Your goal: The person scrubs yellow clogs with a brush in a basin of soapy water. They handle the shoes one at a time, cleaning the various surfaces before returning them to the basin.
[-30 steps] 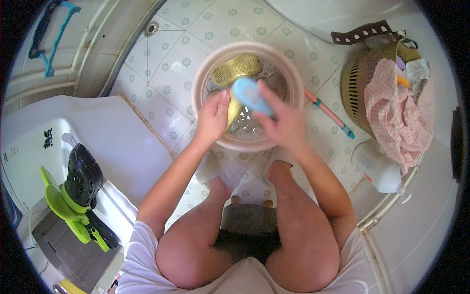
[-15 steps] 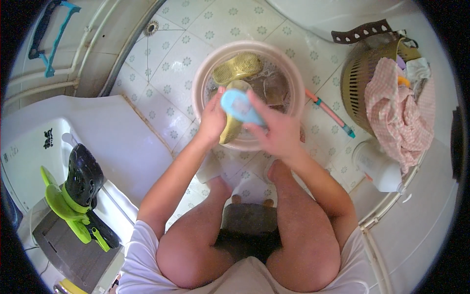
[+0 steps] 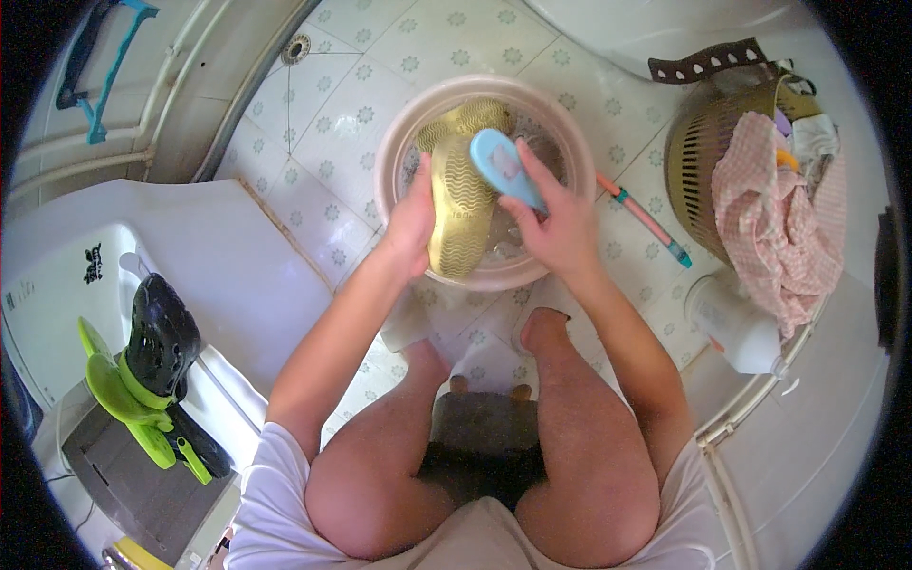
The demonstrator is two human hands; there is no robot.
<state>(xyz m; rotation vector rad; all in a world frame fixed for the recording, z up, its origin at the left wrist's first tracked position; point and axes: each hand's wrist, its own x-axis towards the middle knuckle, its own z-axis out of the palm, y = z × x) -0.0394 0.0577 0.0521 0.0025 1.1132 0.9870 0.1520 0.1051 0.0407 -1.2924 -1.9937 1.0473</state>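
My left hand [image 3: 411, 226] grips the left edge of a shoe [image 3: 463, 223], whose yellow, wavy-patterned sole faces up over the basin. In my right hand [image 3: 563, 233] is a light blue scrub brush [image 3: 503, 166]. The brush is at the upper right edge of the sole; its bristles are hidden, so I cannot tell whether it touches. A second yellow-soled shoe [image 3: 486, 116] lies behind the first in a pale pink basin [image 3: 582, 180], among water and dark brown shapes that I cannot make out clearly.
Right of the basin, an orange-pink stick [image 3: 644, 224] with teal parts lies on the tiles. Beyond it stand an olive laundry basket [image 3: 689, 171] with clothes and a white container [image 3: 746, 332]. Black and green clogs [image 3: 163, 347] hang at left. A floor drain [image 3: 296, 48] is far left.
The brush has moved right and slightly up from across the shoe, no longer strongly blurred. More of the yellow sole shows, and the shoe sits a little further right and more upright.
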